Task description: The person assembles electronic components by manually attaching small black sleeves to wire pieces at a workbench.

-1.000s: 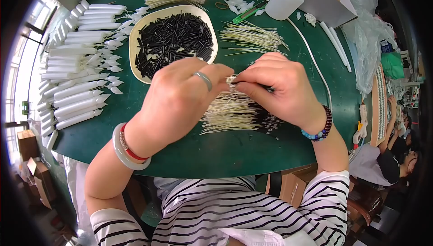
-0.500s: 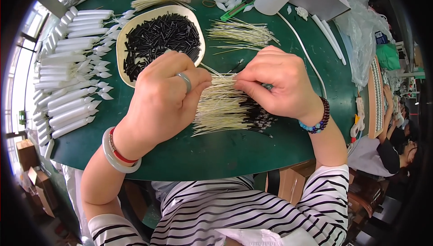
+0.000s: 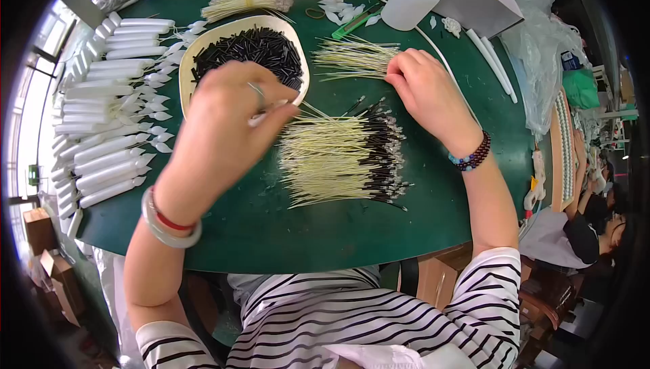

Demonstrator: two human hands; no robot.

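Pale yellow sticks with black-sleeved ends (image 3: 342,159), lying side by side in a loose heap at the middle of the green table (image 3: 271,227), dark tips mostly toward the right. Just above it, a smaller bunch of bare yellow sticks (image 3: 352,59) under the fingertips of the right hand (image 3: 426,95), fingers bent down onto the bunch; whether any stick is pinched, impossible to tell. Left hand (image 3: 227,122) blurred, closed around what looks like one thin pale stick poking out toward the heap. Cream oval dish of small black tubes (image 3: 247,51) partly covered by that hand. Rows of white tubes (image 3: 101,132) at the left, curving with the lens. White squeeze bottle (image 3: 413,0) at the far edge, its top cut off.
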